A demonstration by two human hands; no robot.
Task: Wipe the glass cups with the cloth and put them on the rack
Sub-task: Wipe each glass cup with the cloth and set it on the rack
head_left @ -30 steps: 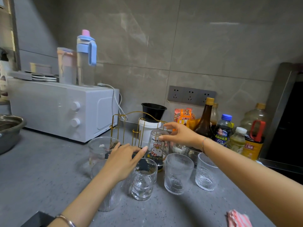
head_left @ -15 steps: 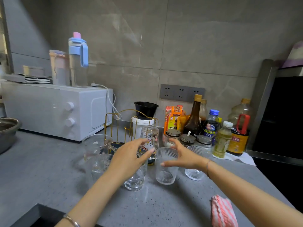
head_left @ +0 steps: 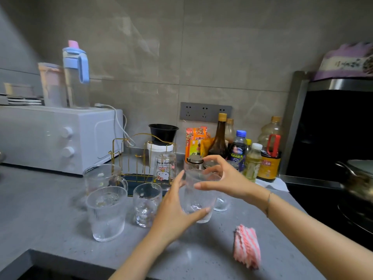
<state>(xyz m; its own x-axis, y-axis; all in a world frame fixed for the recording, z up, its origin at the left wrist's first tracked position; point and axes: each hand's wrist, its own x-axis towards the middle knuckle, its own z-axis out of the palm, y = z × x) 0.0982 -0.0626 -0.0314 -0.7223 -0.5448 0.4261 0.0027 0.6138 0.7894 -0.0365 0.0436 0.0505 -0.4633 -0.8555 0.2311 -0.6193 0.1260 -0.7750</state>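
Note:
I hold a clear ribbed glass cup (head_left: 196, 201) over the grey counter (head_left: 50, 223). My left hand (head_left: 175, 211) grips its side from the left, and my right hand (head_left: 222, 178) curls over its rim from the right. Left of it stand a small glass (head_left: 147, 205), a tall ribbed glass (head_left: 107, 215) and a handled glass mug (head_left: 101, 178). Another glass (head_left: 222, 204) is partly hidden behind my right wrist. A cartoon-cat glass (head_left: 164, 168) sits upside down on the gold wire rack (head_left: 129, 156). The pink-and-white striped cloth (head_left: 247, 246) lies folded at the front right.
A white oven (head_left: 60, 138) stands at the back left with bottles on top. Sauce bottles (head_left: 220, 138) and seasoning jars (head_left: 194, 159) crowd the wall behind the rack. A stove with a wok (head_left: 357, 190) is at the right. The counter edge (head_left: 30, 257) drops off front left.
My right hand left the cat glass on the rack and came to the ribbed cup. My left hand moved right off the small glass and took the ribbed cup's side.

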